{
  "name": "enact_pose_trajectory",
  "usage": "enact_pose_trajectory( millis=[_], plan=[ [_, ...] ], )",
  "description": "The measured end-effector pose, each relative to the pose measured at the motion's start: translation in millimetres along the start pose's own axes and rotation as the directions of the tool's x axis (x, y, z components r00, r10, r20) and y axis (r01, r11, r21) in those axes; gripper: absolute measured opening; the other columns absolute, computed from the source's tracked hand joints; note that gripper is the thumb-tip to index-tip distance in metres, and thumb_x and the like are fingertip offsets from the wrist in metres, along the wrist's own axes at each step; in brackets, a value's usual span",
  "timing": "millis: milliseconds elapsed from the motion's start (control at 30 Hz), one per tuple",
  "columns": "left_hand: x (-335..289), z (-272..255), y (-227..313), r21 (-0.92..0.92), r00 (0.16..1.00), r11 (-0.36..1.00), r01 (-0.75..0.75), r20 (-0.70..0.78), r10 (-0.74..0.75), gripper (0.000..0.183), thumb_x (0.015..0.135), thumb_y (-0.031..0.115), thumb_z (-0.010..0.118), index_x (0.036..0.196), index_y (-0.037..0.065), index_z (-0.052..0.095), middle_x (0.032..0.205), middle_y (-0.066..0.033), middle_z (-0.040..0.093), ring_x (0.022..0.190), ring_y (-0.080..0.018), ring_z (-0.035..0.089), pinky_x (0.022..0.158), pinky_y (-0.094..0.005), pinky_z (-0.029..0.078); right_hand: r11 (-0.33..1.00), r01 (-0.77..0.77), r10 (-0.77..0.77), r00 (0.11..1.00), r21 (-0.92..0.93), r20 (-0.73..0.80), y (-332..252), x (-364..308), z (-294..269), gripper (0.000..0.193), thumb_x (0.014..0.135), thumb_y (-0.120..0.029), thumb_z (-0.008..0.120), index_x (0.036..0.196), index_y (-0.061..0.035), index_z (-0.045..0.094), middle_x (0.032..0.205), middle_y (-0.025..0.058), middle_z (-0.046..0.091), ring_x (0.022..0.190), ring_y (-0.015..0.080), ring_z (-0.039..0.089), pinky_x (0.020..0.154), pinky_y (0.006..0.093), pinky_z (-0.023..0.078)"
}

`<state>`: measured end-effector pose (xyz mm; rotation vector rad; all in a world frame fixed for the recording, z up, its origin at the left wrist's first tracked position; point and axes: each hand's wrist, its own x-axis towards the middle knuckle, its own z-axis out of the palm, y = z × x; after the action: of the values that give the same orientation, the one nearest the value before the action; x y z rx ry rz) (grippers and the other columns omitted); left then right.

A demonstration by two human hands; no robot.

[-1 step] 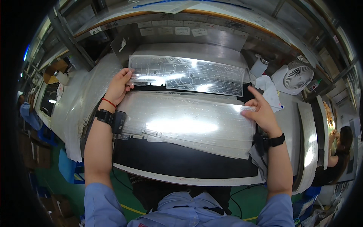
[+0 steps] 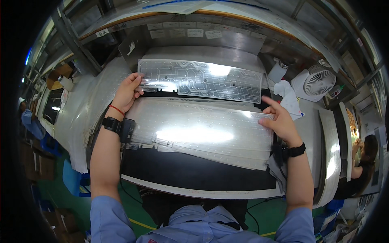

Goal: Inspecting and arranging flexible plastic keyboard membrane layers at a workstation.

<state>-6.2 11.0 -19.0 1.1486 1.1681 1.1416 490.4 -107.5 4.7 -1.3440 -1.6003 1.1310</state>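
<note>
Left hand [image 2: 127, 91] closed in a pinch on the left end of the clear circuit sheet [image 2: 202, 81], thumb on top, fingers curled under. Long see-through film with printed traces, lying across the far middle of the worktop [image 2: 324, 133], just beyond the stack of translucent sheets [image 2: 202, 129]. Far end of it unsupported by any hand.

Right hand [image 2: 279, 121] mostly open, index stretched out, fingertips on the right end of the top sheet of the stack. Cannot tell whether anything is pinched there; looks like resting contact only.

Stack sits on a black mat [image 2: 194, 170] at the near middle. White fan [image 2: 318, 81] at the far right corner, white cloth [image 2: 289, 99] beside it. Another person [image 2: 364, 162] at the right edge, well apart.

Risks, as judged:
- Long floppy film held at one end only: could sag, kink or crease if lifted further.
- Thin pinch at the very edge: could slip out.
- Right fingertips dragging could skew the top sheet off the stack.
- Fan draught could lift loose sheets.

Versus the earlier frame: no visible difference; same grips, same sheet position.
</note>
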Motion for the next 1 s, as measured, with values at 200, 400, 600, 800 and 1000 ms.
enact_pose_trajectory(
  millis=[200, 400, 600, 800, 1000],
  plan=[
    [3, -8, -4, -0.043, 1.000, 0.999, -0.014, 0.007, 0.015, 0.023, 0.103, 0.020, 0.049, 0.119, 0.005, 0.054, 0.102, -0.0031, 0.063, 0.067, -0.0045, 0.052, 0.058, -0.0159, 0.043, 0.986, -0.039, 0.035, 0.999, -0.164, -0.024, 1, 0, -3, 0.027, 0.085, -0.008, 0.070, 0.111, -0.0017, 0.068, 0.093, 0.0005, 0.062, 0.079, 0.0075, 0.055, 0.071, 0.0215, 0.046],
    [-1, 4, 1, -0.219, 0.997, 0.973, -0.072, -0.050, 0.063, 0.040, 0.104, 0.023, 0.048, 0.138, 0.003, 0.045, 0.121, -0.0090, 0.063, 0.086, -0.0100, 0.064, 0.077, -0.0195, 0.054, 0.991, 0.086, -0.098, 0.987, -0.099, -0.130, 4, 2, 1, 0.018, 0.089, -0.005, 0.066, 0.106, -0.0016, 0.068, 0.091, 0.0005, 0.066, 0.079, 0.0079, 0.058, 0.071, 0.0222, 0.047],
    [-3, -5, 7, -0.064, 0.985, 0.997, 0.037, 0.170, -0.025, 0.044, 0.104, 0.029, 0.045, 0.139, 0.002, 0.044, 0.122, -0.0101, 0.063, 0.096, -0.0137, 0.065, 0.084, -0.0234, 0.053, 0.999, -0.006, 0.014, 0.978, 0.037, -0.209, 5, 4, 2, 0.017, 0.090, -0.003, 0.064, 0.106, -0.0011, 0.068, 0.090, -0.0002, 0.067, 0.080, 0.0067, 0.059, 0.069, 0.0205, 0.046],
    [-3, 4, 4, 0.019, 0.990, 1.000, 0.008, 0.141, -0.011, 0.045, 0.104, 0.032, 0.047, 0.136, 0.001, 0.046, 0.117, -0.0082, 0.064, 0.096, -0.0108, 0.061, 0.081, -0.0218, 0.050, 0.999, -0.005, -0.006, 0.971, -0.044, -0.240, 7, 5, 2, 0.018, 0.090, -0.003, 0.065, 0.107, -0.0012, 0.069, 0.088, -0.0009, 0.067, 0.078, 0.0061, 0.059, 0.067, 0.0201, 0.046],
    [-3, 6, 4, -0.019, 0.991, 1.000, 0.009, 0.137, -0.007, 0.037, 0.103, 0.027, 0.049, 0.130, 0.002, 0.052, 0.107, -0.0036, 0.067, 0.081, -0.0065, 0.059, 0.070, -0.0180, 0.047, 0.998, 0.060, -0.054, 0.947, 0.009, -0.317, 13, 6, 0, 0.018, 0.091, -0.005, 0.065, 0.108, -0.0011, 0.068, 0.090, -0.0008, 0.067, 0.077, 0.0058, 0.059, 0.067, 0.0196, 0.046]
  ],
)
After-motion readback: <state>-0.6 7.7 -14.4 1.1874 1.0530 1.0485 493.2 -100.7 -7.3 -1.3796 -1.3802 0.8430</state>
